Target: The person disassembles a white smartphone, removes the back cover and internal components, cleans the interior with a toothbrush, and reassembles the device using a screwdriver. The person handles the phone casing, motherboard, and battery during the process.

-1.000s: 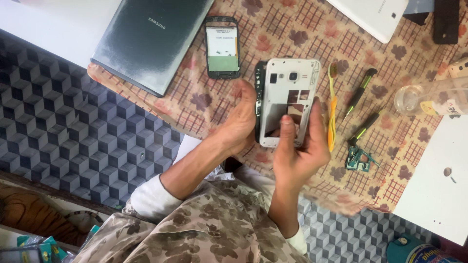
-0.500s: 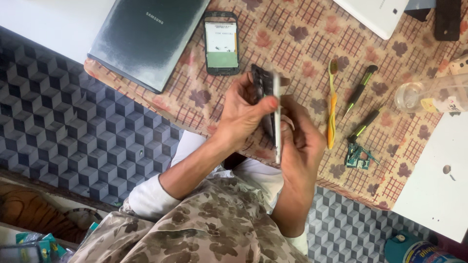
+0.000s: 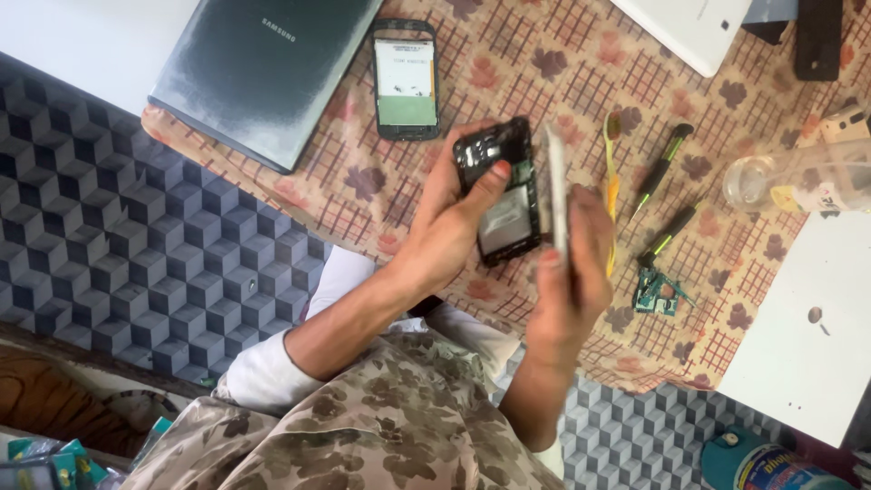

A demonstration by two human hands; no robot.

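Observation:
My left hand point(image 3: 449, 222) grips a black phone body point(image 3: 504, 195), its open inner side with circuit parts and a grey plate facing up. Beside it my right hand point(image 3: 572, 272) holds a white phone frame point(image 3: 556, 195) on edge, so only its thin side shows. The two parts are apart by a narrow gap above a patterned tablecloth point(image 3: 544, 73). Both forearms rise from my lap, in camouflage trousers.
On the cloth lie a dark tablet point(image 3: 263, 73), a small phone with a lit screen point(image 3: 406, 80), a yellow pry tool point(image 3: 611, 186), two green-handled screwdrivers point(image 3: 660, 168), a small circuit board point(image 3: 660, 295), a clear jar point(image 3: 798, 177) and white devices point(image 3: 694, 27). Patterned floor on the left.
The phone lay flat under both hands a second ago. It was lifted, turned on edge, and the white frame has now come apart from the black body.

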